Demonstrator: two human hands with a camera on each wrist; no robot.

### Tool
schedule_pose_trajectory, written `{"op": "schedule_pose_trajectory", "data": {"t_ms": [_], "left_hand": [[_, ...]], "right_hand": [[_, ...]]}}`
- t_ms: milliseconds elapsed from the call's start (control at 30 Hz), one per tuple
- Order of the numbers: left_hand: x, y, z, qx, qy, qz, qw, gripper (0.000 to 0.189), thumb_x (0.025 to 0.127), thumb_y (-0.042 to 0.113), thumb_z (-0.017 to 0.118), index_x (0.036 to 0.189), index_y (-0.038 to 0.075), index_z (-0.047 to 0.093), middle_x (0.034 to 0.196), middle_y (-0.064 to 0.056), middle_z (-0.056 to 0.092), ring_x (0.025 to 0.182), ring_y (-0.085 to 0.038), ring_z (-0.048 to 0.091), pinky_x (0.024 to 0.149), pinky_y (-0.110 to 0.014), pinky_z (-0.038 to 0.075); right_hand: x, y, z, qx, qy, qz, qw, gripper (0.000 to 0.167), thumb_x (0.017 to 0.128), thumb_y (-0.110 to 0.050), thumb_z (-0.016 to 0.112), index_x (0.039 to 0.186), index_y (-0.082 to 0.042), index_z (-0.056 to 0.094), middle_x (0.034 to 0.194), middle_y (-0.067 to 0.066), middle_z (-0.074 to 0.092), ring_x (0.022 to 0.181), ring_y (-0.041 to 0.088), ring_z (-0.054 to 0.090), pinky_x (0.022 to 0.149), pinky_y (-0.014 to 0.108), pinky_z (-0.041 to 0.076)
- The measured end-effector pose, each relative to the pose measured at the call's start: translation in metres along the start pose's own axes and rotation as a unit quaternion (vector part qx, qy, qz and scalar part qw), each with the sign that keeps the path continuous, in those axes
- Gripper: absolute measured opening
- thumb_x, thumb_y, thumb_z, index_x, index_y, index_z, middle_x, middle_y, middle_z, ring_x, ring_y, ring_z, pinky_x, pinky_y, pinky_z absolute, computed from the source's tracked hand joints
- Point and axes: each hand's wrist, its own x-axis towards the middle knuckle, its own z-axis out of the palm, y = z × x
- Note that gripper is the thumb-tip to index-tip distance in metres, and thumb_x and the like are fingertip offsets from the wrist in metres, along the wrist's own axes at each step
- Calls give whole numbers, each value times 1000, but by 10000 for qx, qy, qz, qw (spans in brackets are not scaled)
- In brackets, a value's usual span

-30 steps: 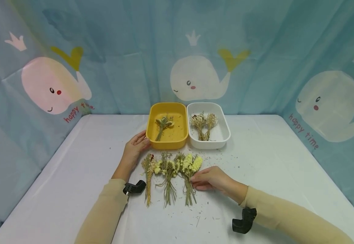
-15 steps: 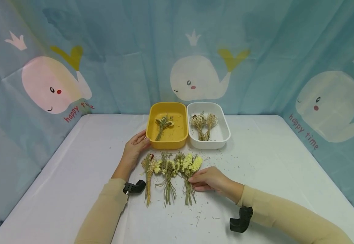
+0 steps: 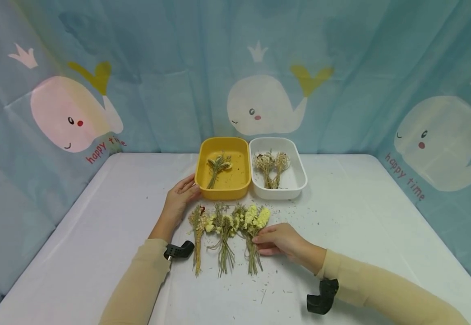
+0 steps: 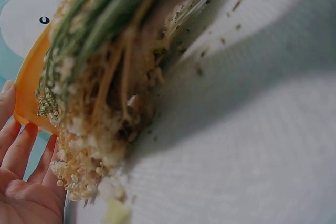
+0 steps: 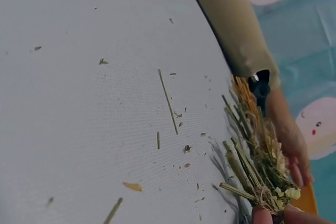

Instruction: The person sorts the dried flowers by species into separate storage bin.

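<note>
Three bunches of dried flowers lie in a row on the white table in the head view. My right hand (image 3: 283, 240) pinches the stems of the rightmost bunch, with pale yellow flowers (image 3: 256, 217); the right wrist view shows thumb and finger at its tie. Beside it are a middle bunch (image 3: 224, 225) and a left, straw-coloured bunch (image 3: 197, 228). My left hand (image 3: 178, 199) touches the left wall of the yellow box (image 3: 224, 194) with extended fingers; in the left wrist view, a blurred flower bunch (image 4: 100, 114) partly covers that box.
A white box (image 3: 278, 194) abuts the yellow one and holds two dried bunches (image 3: 274, 167). One small green bunch (image 3: 218, 169) lies in the yellow box. Broken stem bits (image 5: 168, 100) are scattered over the table. A blue whale-print curtain (image 3: 170, 113) encloses the back and sides.
The right hand shifts only very slightly at the rightmost bunch. The left hand and the boxes keep their places.
</note>
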Motion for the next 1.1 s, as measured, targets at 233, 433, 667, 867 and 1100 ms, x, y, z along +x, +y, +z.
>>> {"op": "schedule_pose_trajectory", "data": {"t_ms": [233,433,667,867,1100], "left_hand": [[1,-1,0,-1,78,-6,10000,60,97,16,65,152,13,42,156,-9,43,139,-28,48,99,-23,56],[1,-1,0,-26,17,25,10000,59,98,14,64,152,12,42,156,-10,43,139,-28,48,100,-23,56],[0,-3,0,-11,-38,65,10000,60,97,16,65,152,12,42,156,-9,44,139,-28,48,100,-23,56],[1,-3,-1,-3,-36,58,10000,61,97,19,66,152,13,42,156,-8,43,139,-26,50,99,-22,56],[1,-3,1,-87,13,93,9999,61,96,17,67,151,11,43,155,-10,46,137,-27,51,95,-20,57]], "right_hand": [[-6,-2,-3,140,-80,-102,9998,14,86,-6,76,96,2,71,83,1,75,69,9,72,73,26,65],[-15,-6,-3,-136,-171,-300,9993,22,86,-8,75,104,5,72,89,3,77,69,9,73,74,27,65],[-23,-22,0,-123,-223,-528,9983,28,88,-8,74,109,9,70,91,3,76,73,10,73,76,28,65],[-21,-36,1,-94,-254,-604,9978,30,88,-6,73,112,10,68,90,3,76,75,10,72,76,26,64],[-11,-52,6,-74,-356,-759,9964,33,91,-5,69,120,12,64,90,2,74,73,7,70,74,22,64]]}}
